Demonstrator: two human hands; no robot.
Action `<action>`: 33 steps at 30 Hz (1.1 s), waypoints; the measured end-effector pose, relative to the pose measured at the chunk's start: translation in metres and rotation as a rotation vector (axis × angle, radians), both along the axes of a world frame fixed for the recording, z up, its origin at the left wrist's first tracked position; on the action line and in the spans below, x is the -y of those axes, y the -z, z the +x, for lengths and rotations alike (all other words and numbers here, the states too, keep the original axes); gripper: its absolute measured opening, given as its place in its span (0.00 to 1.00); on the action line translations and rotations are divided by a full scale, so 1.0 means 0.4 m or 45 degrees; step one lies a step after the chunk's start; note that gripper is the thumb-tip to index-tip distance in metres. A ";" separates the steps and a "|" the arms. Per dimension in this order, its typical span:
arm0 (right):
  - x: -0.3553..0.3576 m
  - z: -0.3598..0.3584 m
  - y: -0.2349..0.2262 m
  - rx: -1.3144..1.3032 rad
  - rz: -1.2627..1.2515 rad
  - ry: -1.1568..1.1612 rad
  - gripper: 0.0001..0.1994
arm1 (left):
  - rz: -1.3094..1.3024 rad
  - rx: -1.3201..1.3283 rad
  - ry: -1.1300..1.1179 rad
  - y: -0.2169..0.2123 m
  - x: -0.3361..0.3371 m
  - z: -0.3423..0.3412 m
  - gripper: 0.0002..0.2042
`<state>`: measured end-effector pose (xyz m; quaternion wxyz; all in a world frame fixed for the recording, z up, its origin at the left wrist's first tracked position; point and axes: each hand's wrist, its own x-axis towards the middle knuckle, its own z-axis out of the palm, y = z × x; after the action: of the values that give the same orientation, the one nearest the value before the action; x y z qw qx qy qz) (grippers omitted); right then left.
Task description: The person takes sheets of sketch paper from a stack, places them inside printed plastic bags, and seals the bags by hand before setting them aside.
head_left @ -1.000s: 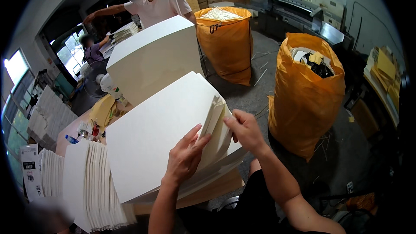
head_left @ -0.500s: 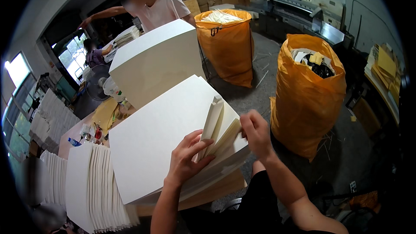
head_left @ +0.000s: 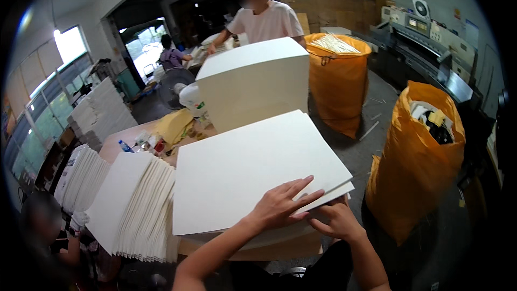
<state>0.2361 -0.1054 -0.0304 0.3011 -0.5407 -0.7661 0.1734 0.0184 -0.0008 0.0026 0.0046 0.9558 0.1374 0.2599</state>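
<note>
A stack of large white sheets (head_left: 247, 167) lies before me, its top sheets slightly askew at the right corner. My left hand (head_left: 283, 200) rests flat on the top sheet near that corner, fingers spread. Just to its right, my right hand (head_left: 338, 221) grips the sheets' near edge; its thumb shows, while some fingers are hidden under the corner. The two hands are close together. Left of the stack, a fanned pile of white folded sheets (head_left: 148, 210) leans over. Behind stands a taller white stack (head_left: 258, 89).
Two orange sacks (head_left: 336, 89) (head_left: 414, 167) stand on the floor at the right, holding offcuts and scraps. A person in a pale shirt (head_left: 269, 24) stands behind the tall stack. At lower left, another person's gloved hand (head_left: 79, 220) touches the fanned pile. Small items and a bucket (head_left: 191, 99) clutter the table.
The cream folded strips that were between my hands no longer show. My left hand now lies flat, and my right hand is lower at the edge. The view has swung left.
</note>
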 end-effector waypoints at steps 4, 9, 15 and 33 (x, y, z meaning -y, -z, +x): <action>-0.019 -0.019 -0.014 -0.164 0.129 0.066 0.17 | -0.131 0.053 -0.110 0.001 -0.016 0.006 0.37; -0.009 0.020 0.013 -0.315 0.339 0.215 0.09 | -0.165 0.080 -0.127 0.012 -0.020 0.008 0.37; 0.019 0.120 -0.015 -0.192 0.032 0.661 0.12 | -0.156 0.174 -0.084 0.025 -0.020 0.021 0.37; -0.114 0.016 -0.074 -1.259 -0.113 0.378 0.14 | -0.191 0.253 -0.075 0.010 -0.034 0.005 0.16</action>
<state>0.2425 -0.0599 -0.0008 0.6253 -0.5092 -0.4392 0.3959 0.0205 0.0128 -0.0016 0.0820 0.9179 0.1832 0.3424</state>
